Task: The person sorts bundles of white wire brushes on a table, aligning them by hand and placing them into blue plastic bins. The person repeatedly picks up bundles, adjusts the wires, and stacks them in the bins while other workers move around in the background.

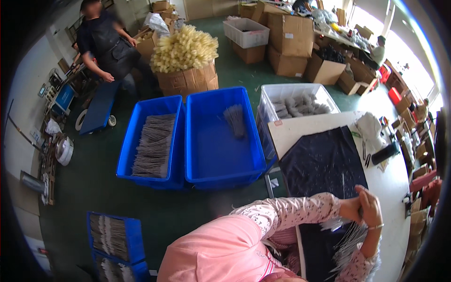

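Observation:
My left hand (pixel 350 209) reaches across the table with its fingers curled closed. Against it presses my right hand (pixel 371 209), wearing a thin bracelet, its fingers bent and closed. Something dark and small shows between the two hands, too hidden to name. Just below them, thin grey wire-like strands (pixel 350 244) fan out over a dark cloth (pixel 324 162) on the white table (pixel 394 188). Whitish tips (pixel 331 223) of similar strands lie beside my left hand. Whether either hand grips these strands cannot be made out.
Left of the table stand a blue bin (pixel 152 101) filled with grey strand bundles and another blue bin (pixel 216 155) holding one bundle (pixel 234 121). Scissors (pixel 367 160) and a dark cylinder (pixel 386 153) lie on the table. A person (pixel 105 44) stands by a blue cart (pixel 97 110).

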Tool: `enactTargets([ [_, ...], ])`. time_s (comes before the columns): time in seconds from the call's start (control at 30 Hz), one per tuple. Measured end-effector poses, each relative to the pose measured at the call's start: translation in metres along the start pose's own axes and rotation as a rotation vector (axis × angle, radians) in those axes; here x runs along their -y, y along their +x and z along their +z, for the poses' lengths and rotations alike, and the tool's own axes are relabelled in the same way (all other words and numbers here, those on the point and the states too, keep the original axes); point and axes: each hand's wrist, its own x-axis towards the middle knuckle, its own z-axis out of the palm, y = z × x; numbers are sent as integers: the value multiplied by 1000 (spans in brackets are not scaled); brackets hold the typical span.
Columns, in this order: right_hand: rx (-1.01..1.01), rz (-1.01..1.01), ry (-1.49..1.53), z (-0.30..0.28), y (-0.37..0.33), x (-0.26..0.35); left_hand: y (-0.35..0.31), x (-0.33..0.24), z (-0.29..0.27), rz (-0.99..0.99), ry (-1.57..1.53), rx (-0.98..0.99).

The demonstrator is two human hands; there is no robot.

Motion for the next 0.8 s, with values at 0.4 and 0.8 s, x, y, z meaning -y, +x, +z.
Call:
enactTargets([
  [0.4, -52, 61, 205, 1, -8, 5, -6, -21, 3, -18, 6, 14],
  [0.8, -498, 759, 905, 83, -141, -57, -23, -86, 21, 103, 60, 26],
])
